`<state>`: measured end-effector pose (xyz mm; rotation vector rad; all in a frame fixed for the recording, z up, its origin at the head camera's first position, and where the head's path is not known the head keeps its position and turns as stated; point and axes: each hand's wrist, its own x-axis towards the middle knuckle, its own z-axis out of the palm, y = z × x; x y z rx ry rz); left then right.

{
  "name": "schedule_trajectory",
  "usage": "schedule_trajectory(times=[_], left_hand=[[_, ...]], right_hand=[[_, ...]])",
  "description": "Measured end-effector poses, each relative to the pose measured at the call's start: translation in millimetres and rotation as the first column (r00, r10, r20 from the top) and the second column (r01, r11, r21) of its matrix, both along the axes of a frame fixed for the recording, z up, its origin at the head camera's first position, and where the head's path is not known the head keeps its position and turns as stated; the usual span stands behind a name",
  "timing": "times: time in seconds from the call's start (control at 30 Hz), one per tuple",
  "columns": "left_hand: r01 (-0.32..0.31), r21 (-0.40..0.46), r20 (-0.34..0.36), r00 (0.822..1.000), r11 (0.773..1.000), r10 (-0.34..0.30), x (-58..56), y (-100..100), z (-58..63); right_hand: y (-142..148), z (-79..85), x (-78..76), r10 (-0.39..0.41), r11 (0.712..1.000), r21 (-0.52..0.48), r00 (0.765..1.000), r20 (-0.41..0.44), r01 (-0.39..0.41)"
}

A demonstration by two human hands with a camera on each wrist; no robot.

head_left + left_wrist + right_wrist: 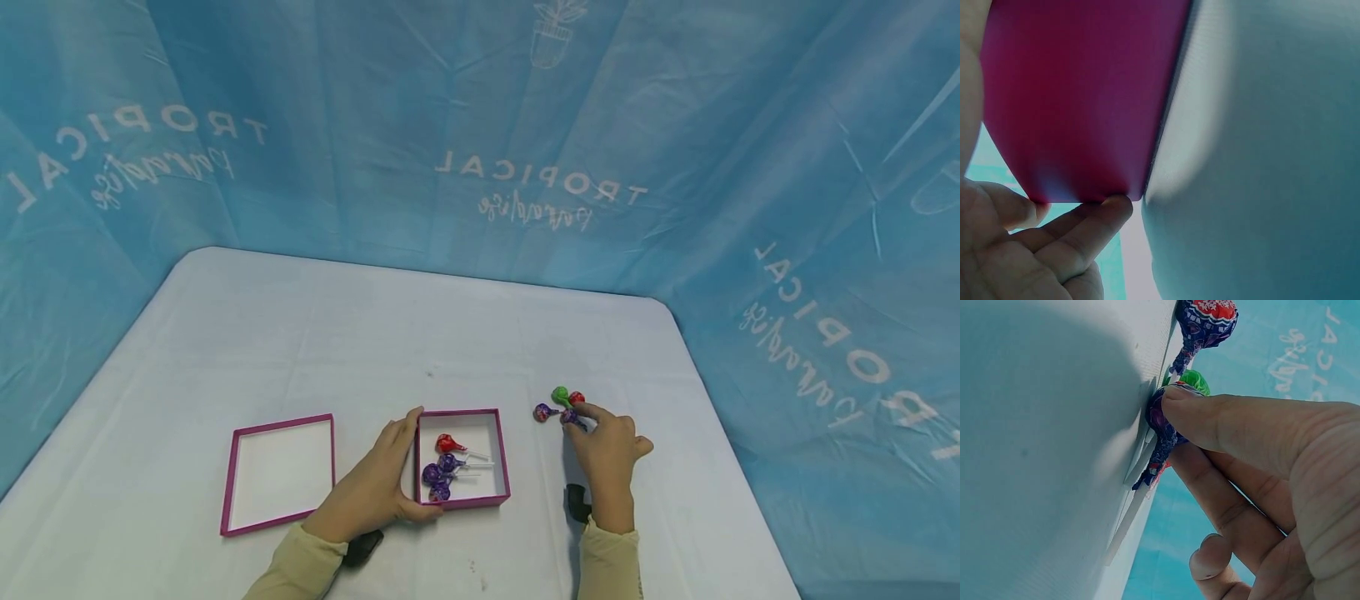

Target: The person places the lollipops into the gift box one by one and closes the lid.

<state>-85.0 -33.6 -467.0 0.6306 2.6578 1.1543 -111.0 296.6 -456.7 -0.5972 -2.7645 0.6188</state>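
A shallow magenta-edged box [504, 457] with a white inside stands on the table. In it lie a red lollipop [446, 443] and several purple ones [431, 474]. My left hand [378, 482] grips the box from its left side, thumb along the near edge and fingers at the far left corner. At the right, my right hand [609, 450] pinches a purple-wrapped lollipop [1161, 447] between thumb and fingers, its white stick hanging free in the right wrist view. Beside those fingers are another purple lollipop [542, 412], a green one [560, 395] and a red one [577, 398].
To the left of the box lies its matching magenta-rimmed lid [231, 479], inside facing up. A white cloth covers the table [360, 333]. Blue printed curtains [390, 200] hang behind and along both sides.
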Motion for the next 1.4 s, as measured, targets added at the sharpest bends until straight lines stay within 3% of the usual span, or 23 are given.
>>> schedule_trajectory(times=[0.5, 0.77, 0.9, 1.07, 1.4], left_hand=[[-0.003, 0.001, 0.0, 1.0, 1.0, 0.003, -0.8, 0.3, -2.0], [0.0, -0.008, -0.006, 1.0, 1.0, 0.0, 0.2, 0.1, -0.8], [-0.001, -0.004, -0.002, 1.0, 1.0, 0.001, 0.2, 0.0, 0.0], [-0.004, -0.01, -0.002, 1.0, 1.0, 0.004, 0.7, -0.2, -0.6], [0.0, -0.008, -0.017, 1.0, 1.0, 0.0, 0.1, -0.9, -0.8]], right_hand=[[-2.6, 1.5, -1.4, 0.004, 1.0, -0.011, 1.0, -0.005, -0.004], [-9.3, -0.6, -3.1, 0.072, 0.997, -0.019, 0.991, -0.114, -0.074], [-21.0, 1.8, -2.6, 0.149, 0.988, -0.001, 0.965, -0.215, -0.153], [-34.7, 5.9, -1.4, 0.241, 0.97, 0.045, 0.911, -0.335, -0.24], [-53.4, 16.5, 1.3, 0.361, 0.93, 0.093, 0.835, -0.416, -0.356]])
